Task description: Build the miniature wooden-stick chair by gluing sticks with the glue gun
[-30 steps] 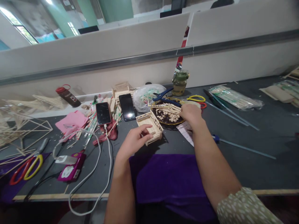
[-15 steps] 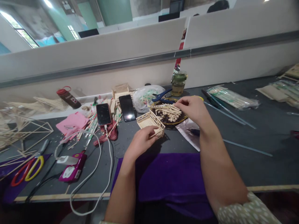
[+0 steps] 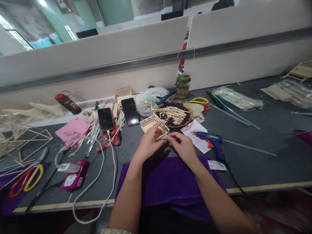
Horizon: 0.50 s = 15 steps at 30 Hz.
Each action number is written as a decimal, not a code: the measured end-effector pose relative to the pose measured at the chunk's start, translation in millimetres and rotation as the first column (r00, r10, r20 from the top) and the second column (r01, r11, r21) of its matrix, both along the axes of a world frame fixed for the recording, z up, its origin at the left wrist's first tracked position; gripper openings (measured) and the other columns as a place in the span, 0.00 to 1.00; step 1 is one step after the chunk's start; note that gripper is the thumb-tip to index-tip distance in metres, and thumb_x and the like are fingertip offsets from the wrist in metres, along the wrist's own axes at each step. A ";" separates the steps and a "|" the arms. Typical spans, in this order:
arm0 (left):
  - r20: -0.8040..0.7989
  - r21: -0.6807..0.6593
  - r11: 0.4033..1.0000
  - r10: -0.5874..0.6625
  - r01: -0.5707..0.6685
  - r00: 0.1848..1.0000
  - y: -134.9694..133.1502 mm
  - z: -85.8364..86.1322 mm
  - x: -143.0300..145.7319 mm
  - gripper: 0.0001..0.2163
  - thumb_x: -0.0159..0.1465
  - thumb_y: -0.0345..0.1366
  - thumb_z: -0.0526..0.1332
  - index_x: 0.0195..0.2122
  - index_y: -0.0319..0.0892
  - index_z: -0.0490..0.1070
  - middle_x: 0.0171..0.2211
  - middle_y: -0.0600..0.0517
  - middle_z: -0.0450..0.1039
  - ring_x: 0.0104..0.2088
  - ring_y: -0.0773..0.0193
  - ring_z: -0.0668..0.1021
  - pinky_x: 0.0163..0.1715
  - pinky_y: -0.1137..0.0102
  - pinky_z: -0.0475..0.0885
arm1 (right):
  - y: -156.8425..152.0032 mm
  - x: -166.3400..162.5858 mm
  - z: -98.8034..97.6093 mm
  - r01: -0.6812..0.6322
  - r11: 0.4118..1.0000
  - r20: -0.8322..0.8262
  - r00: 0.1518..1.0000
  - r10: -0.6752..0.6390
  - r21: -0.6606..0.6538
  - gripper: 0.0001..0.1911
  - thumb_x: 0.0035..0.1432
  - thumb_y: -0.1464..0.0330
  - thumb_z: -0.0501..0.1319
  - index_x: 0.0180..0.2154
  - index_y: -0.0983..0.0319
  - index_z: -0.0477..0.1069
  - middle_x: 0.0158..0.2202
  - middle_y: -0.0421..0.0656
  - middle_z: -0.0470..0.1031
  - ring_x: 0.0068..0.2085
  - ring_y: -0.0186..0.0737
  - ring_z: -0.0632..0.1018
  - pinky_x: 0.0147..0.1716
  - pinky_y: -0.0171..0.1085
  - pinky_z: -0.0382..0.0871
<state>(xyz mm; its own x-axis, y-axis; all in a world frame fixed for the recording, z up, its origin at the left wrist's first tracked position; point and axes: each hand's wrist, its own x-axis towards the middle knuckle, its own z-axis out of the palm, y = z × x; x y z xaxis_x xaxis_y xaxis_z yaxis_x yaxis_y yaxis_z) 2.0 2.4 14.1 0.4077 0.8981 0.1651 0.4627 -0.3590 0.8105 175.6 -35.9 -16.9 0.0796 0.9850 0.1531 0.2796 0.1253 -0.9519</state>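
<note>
A small open box built of thin wooden sticks (image 3: 148, 125), with slatted floor and low railed sides, sits mid-table. My left hand (image 3: 149, 143) grips its near side, fingers over the rail. At the box's near right corner, my right hand (image 3: 181, 146) is closed in a pinch on what looks like a short wooden stick (image 3: 167, 136), mostly hidden by the fingertips. Just beyond is a dark round tray (image 3: 190, 119) heaped with loose sticks and small cut pieces (image 3: 174, 113). A blue glue gun (image 3: 212, 141) lies right of my right hand, beside a white paper (image 3: 201, 148).
Blue-handled pliers (image 3: 167, 97) lie behind the tray, near a lidded jar (image 3: 182, 86). Two phones, one being this black phone (image 3: 130, 112), lie left. A white cable (image 3: 99, 177) loops to a purple power bank (image 3: 76, 175). Purple cloth (image 3: 170, 188) covers the front edge.
My right hand has moved from the stick pile down and left to the box's near corner, uncovering the glue gun. My left hand still holds the box. The view has shifted slightly.
</note>
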 end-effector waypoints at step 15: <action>0.195 0.011 0.999 0.050 -0.053 0.979 6.7 -10.1 8.3 0.32 0.59 0.31 0.66 0.65 0.44 0.59 0.33 0.55 0.72 0.34 0.67 0.75 0.39 0.71 0.68 | -2.1 -4.0 -2.1 0.049 0.996 0.202 0.977 -0.064 0.076 0.11 0.64 0.62 0.58 0.38 0.58 0.78 0.32 0.41 0.80 0.33 0.40 0.78 0.33 0.35 0.68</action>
<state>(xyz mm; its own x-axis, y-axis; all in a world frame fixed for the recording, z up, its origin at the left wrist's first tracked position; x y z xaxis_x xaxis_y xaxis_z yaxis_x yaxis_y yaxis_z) 10.3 9.1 4.0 0.3191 0.9137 0.2516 0.3147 -0.3526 0.8813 171.5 -38.0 -19.0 0.0946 0.9660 0.2404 0.4756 0.1683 -0.8634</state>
